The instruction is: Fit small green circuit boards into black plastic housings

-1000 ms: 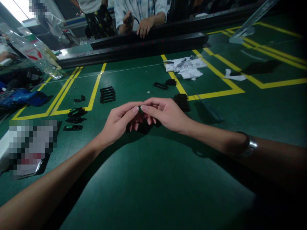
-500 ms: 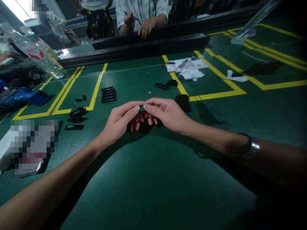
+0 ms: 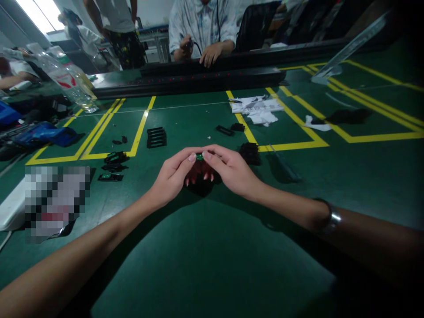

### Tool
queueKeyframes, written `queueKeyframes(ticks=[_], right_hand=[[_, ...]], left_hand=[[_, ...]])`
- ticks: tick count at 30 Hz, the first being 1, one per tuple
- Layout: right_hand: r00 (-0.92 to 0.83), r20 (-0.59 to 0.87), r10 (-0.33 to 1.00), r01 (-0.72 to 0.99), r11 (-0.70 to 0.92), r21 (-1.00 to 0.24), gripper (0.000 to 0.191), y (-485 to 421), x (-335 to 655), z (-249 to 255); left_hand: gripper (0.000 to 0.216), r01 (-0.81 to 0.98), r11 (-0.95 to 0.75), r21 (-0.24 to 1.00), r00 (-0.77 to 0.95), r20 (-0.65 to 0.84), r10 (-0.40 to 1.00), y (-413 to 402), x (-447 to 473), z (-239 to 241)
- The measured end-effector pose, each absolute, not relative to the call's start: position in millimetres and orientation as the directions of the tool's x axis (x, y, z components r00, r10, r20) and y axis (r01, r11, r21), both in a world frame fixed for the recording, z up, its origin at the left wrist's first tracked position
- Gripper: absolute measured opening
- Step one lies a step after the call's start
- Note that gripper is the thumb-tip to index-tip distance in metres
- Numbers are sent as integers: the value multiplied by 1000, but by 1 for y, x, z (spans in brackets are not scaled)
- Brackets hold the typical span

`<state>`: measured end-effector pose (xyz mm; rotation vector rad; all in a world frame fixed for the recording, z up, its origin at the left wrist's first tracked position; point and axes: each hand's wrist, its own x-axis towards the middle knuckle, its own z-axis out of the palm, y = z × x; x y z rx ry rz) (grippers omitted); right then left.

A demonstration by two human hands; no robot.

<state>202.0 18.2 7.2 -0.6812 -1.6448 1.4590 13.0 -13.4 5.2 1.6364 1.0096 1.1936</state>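
Note:
Between my two thumbs sits a small green circuit board (image 3: 199,157), its ends covered by the fingertips. My left hand (image 3: 175,172) pinches its left end with thumb and index finger. At the right end, my right hand (image 3: 230,170) grips it the same way. The other fingers curl below, partly in shadow. Black plastic frames (image 3: 157,137) lie in a row beyond my left hand, and a pile of black parts (image 3: 250,153) lies just past my right hand. Further left, a black part with a green piece (image 3: 110,177) rests beside similar ones.
A clear plastic bottle (image 3: 74,81) stands at the back left, near a blue tool (image 3: 56,134). White paper scraps (image 3: 256,108) lie beyond my right hand. A black rail (image 3: 198,79) crosses the far side, where a person's hand (image 3: 211,54) rests. A clear strip (image 3: 283,163) lies right.
The view has tilted upward and shifted slightly, so the table things appear lower. Both hands still hold the green board, with the thumbs at its two ends.

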Motion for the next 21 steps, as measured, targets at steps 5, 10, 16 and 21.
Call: queueKeyframes(ticks=[5, 10, 16, 21], right_hand=[[-436, 226, 871, -153, 176, -972, 26, 7, 193, 8], [-312, 249, 917, -87, 234, -968, 24, -2, 183, 8], [-235, 218, 947, -73, 207, -976, 23, -10, 175, 8], [-201, 233, 952, -69, 223, -972, 23, -19, 165, 5]], left_hand=[[34, 189, -395, 899, 97, 384, 918, -24, 25, 8], [35, 205, -414, 887, 27, 418, 908, -28, 35, 9], [33, 163, -398, 903, -56, 411, 910, -31, 45, 7], [31, 164, -370, 914, -115, 391, 913, -40, 42, 6]])
